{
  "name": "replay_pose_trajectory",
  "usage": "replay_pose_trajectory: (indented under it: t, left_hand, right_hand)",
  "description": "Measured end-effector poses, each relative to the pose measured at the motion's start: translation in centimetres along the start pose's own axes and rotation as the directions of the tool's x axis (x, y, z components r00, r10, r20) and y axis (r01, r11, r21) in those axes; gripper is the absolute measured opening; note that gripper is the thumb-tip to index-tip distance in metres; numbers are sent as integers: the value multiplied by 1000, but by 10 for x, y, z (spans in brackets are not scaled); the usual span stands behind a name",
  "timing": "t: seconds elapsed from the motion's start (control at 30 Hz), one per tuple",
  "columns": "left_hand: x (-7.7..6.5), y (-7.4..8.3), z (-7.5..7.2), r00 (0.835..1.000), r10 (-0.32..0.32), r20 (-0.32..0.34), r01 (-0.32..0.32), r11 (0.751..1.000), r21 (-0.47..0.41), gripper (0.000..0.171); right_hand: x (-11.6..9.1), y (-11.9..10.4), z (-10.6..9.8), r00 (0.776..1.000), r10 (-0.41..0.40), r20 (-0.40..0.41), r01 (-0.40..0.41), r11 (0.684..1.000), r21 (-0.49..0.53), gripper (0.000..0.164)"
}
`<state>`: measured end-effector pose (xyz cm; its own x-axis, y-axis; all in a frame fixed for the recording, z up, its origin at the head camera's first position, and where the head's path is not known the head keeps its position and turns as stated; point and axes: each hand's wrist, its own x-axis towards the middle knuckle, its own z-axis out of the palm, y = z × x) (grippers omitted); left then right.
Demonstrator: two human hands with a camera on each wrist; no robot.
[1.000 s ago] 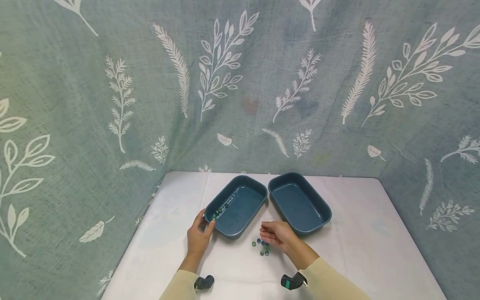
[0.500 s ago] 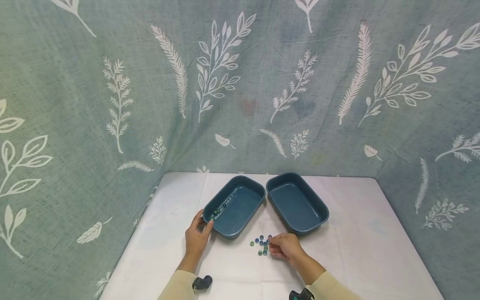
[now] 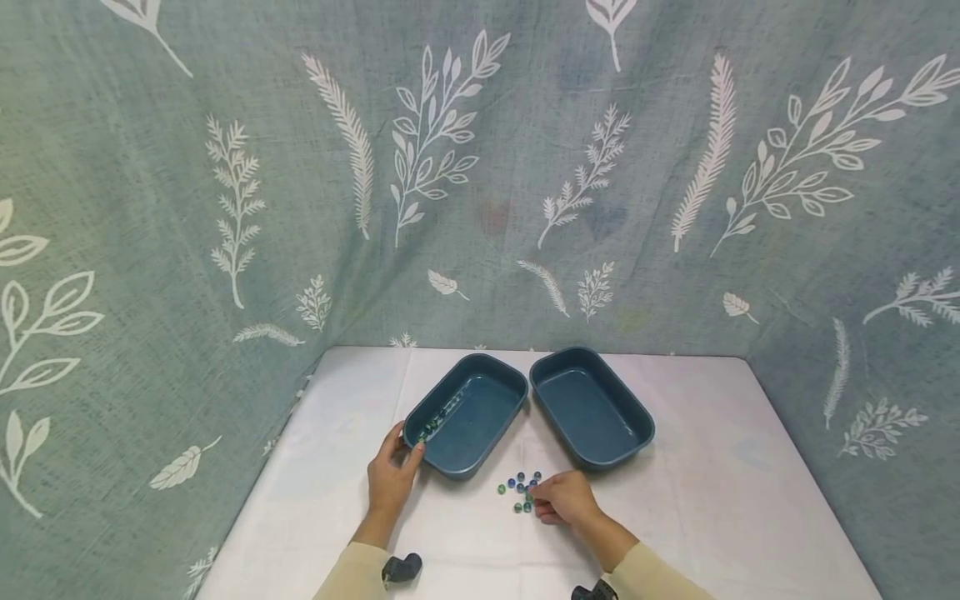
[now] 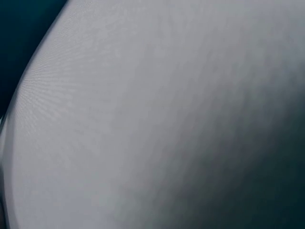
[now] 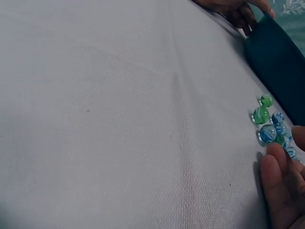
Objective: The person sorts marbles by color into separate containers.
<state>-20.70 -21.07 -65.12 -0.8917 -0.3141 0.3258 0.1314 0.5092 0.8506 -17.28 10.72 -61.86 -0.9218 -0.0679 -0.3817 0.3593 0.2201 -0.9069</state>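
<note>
In the head view my left hand [image 3: 392,481] grips the near left rim of a dark blue tray [image 3: 487,422], thumb on top and fingers outside. Glass marbles [image 3: 431,427] lie in a line along this tray's left inner side. On the white cloth in front are several green and blue marbles [image 3: 521,487], loosely grouped. My right hand [image 3: 567,497] reaches in from the right, its fingertips right at a green marble [image 5: 279,139]. Seen from the right wrist, thumb and fingers [image 5: 271,174] stand apart around the edge of the group.
A second dark blue tray [image 3: 592,410] stands to the right of the first, behind my right hand. White cloth [image 3: 720,467] covers the table. Patterned green fabric [image 3: 480,275] hangs at the back and sides. The left wrist view shows mostly cloth and a tray edge.
My right hand has drawn back rightward from over the marbles, uncovering more of them, and its fingertips have then come down to the group's right edge. The left hand keeps its grip.
</note>
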Motion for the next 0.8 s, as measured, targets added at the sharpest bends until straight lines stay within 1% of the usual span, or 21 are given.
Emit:
replay_pose_trajectory:
  t: [0.33,0.47,0.57,0.67,0.8]
  left_hand:
    - [0,1,-1,1000,3,-2,-3,1000,-6,56]
    - [0,0,-1,1000,4,4,-4,1000,-5,57]
    - [0,1,-1,1000,-7,6,7,1000,0,57]
    - [0,1,-1,1000,-17,17,16,1000,8,61]
    - [2,3,0,999,-10,45,9,1000,11,66]
  right_hand:
    - [0,-5,6,1000,-25,-18,24,997,-69,6]
    - [0,-3,8,998,-55,-29,53,995,-84,8]
    - [1,-2,10,997,-68,-25,66,994,-87,10]
    - [1,-3,10,997,-71,-16,69,993,-95,11]
    - [3,-5,9,998,-58,-14,57,993,-102,10]
